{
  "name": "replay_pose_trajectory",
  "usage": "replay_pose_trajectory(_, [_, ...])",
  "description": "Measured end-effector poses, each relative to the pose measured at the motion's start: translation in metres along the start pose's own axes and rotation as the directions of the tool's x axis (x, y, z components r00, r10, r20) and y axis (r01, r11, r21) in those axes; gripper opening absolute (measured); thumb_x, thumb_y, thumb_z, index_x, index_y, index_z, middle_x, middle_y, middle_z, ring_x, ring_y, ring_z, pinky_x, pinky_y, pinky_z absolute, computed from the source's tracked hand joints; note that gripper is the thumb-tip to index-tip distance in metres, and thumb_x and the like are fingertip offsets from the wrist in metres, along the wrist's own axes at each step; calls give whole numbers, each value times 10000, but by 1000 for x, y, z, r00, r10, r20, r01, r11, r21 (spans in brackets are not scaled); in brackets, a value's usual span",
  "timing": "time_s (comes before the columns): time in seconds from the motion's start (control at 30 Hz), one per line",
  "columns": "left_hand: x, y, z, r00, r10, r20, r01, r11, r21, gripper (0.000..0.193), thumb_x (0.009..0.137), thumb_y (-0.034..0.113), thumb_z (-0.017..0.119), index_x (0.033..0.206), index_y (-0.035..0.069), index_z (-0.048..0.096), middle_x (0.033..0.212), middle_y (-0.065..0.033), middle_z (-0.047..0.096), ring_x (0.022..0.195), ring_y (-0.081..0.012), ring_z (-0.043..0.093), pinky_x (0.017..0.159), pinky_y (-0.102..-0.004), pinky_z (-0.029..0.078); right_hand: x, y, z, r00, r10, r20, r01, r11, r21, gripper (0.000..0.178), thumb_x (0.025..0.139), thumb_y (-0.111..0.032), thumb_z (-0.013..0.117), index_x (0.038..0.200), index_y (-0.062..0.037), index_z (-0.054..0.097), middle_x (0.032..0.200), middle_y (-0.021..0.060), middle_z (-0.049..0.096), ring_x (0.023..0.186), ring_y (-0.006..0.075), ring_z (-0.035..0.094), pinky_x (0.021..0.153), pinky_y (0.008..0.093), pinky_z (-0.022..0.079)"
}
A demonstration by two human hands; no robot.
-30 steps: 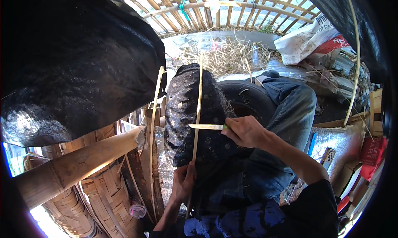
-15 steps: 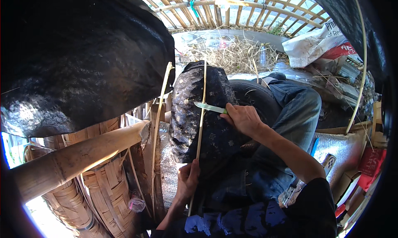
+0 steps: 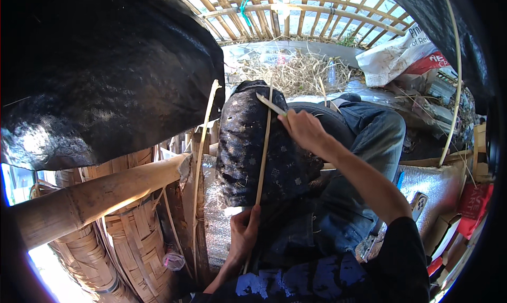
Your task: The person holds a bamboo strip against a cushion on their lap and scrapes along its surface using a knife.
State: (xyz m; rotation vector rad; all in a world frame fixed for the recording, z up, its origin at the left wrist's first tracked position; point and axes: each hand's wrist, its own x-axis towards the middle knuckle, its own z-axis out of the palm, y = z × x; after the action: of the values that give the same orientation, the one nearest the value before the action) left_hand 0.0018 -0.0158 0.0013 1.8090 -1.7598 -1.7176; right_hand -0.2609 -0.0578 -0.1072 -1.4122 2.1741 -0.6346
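My left hand (image 3: 244, 234) is closed round the lower part of a thin, pale bamboo strip (image 3: 264, 157). The strip runs away from me over a dark patterned cloth (image 3: 237, 144), which lies draped over a rounded shape. In my right hand (image 3: 307, 131) is a knife, its grip mostly hidden by my fingers. The knife's blade (image 3: 270, 104) crosses the strip near its far end, with the tip pointing to the far left. Whether the edge bites into the strip I cannot tell.
A thick bamboo pole (image 3: 100, 202) and woven bamboo baskets (image 3: 132, 245) stand at left, beneath black plastic sheeting (image 3: 105, 76). Beside the cloth is a black tyre (image 3: 330, 124). Ahead lies a heap of shavings (image 3: 296, 73) before a slatted bamboo fence (image 3: 296, 10). A phone (image 3: 420, 205) lies at right.
My right hand and the knife have moved farther away along the strip, and the blade is angled more steeply. The strip has shifted slightly right. My left hand keeps its hold.
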Motion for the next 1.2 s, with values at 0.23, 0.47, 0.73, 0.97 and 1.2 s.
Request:
replay_pose_trajectory(0.23, [4,4,2,982,140,-125,-111,970,215,371,876,231,601,602,-17,565,457,-85,487,409,-148,471,426,-332,332,-10,11,-26,998,-54,25,48,979,198,346,953,-271,447,767,16,503,516,186,506,471,351,537,462,443,398])
replay_pose_trajectory(0.47, [6,13,4,901,411,-141,-264,776,573,258,829,179,636,634,16,589,517,-163,539,475,-346,558,433,-407,389,-68,-21,-57,979,-146,145,124,981,148,349,939,-270,477,728,6,490,519,179,510,487,367,543,463,461,414])
replay_pose_trajectory(0.73, [7,12,3,996,-75,-48,73,996,-48,414,940,309,486,691,-8,584,484,-22,442,465,-76,383,443,-263,282,-70,-19,-60,979,-180,99,179,984,26,351,937,-277,480,723,1,489,516,163,515,490,352,555,460,455,428])
replay_pose_trajectory(0.97, [9,-2,2,1000,16,-21,-17,1000,-13,427,960,311,457,643,29,507,544,20,413,501,-54,353,467,-238,247,-66,-16,-55,984,-129,121,132,991,-21,364,946,-288,463,717,-6,487,505,159,519,481,347,562,452,447,442])
replay_pose_trajectory(1.2, [10,8,-6,998,-26,61,30,997,-74,398,940,317,490,668,29,530,539,25,423,519,-56,375,488,-237,273,-67,-1,-34,980,-188,72,191,981,-37,342,943,-292,464,744,-14,486,495,152,521,479,356,564,438,448,453])
